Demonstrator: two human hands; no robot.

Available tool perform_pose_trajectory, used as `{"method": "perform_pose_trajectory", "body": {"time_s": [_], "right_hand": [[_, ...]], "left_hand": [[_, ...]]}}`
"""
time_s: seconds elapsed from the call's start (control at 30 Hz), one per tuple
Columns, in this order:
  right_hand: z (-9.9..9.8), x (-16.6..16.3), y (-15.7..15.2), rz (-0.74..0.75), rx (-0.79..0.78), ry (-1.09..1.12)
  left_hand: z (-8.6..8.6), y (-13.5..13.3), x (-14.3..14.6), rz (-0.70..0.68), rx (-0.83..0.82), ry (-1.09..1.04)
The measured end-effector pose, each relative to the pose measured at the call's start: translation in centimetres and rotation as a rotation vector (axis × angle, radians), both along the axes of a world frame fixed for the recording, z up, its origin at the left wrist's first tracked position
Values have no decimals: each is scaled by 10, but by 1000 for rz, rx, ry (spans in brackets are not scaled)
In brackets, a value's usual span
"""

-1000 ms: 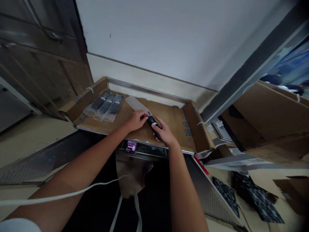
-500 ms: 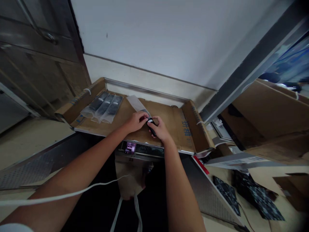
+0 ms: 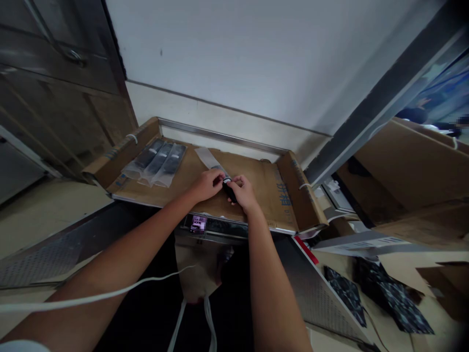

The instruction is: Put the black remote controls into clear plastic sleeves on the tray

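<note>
A dark, narrow item (image 3: 230,192) with a white band slants between my hands, its upper end at a translucent plastic sleeve (image 3: 208,158). My right hand (image 3: 245,192) closes around it from the right, thumb on top. On the other side my left hand (image 3: 210,185) has its fingers pinched together where the item meets the sleeve. How far the item sits inside the sleeve is hidden by my fingers. Three dark items in translucent sleeves (image 3: 169,166), each with a white band, lie side by side to the left.
Cardboard (image 3: 190,188) lines the work surface, with raised sides left and right (image 3: 301,188). Behind it stands a white wall (image 3: 227,63). A large cardboard box (image 3: 414,181) is at the right, dark patterned pieces (image 3: 388,298) on the floor below. A white cable (image 3: 120,292) crosses my left forearm.
My right hand has moved slightly up with the dark item, and its fingers sit differently on it. The sleeve has shifted a little to the right. My left hand is almost unmoved.
</note>
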State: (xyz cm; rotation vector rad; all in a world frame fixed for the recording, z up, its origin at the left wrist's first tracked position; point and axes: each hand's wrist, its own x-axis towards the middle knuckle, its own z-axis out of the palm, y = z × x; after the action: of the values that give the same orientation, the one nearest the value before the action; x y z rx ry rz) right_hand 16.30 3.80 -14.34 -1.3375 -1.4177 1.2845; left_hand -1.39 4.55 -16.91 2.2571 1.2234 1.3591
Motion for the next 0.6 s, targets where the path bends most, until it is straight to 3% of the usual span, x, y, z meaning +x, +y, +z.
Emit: {"method": "perform_pose_trajectory", "body": {"time_s": [0.3,0.6], "right_hand": [[-7,-7,9,-111,21,30],[-11,-25,21,-416,160,-192]], "left_hand": [[0,-2,3,-121,-86,-99],[-3,2,4,-117,-229,-182]]}}
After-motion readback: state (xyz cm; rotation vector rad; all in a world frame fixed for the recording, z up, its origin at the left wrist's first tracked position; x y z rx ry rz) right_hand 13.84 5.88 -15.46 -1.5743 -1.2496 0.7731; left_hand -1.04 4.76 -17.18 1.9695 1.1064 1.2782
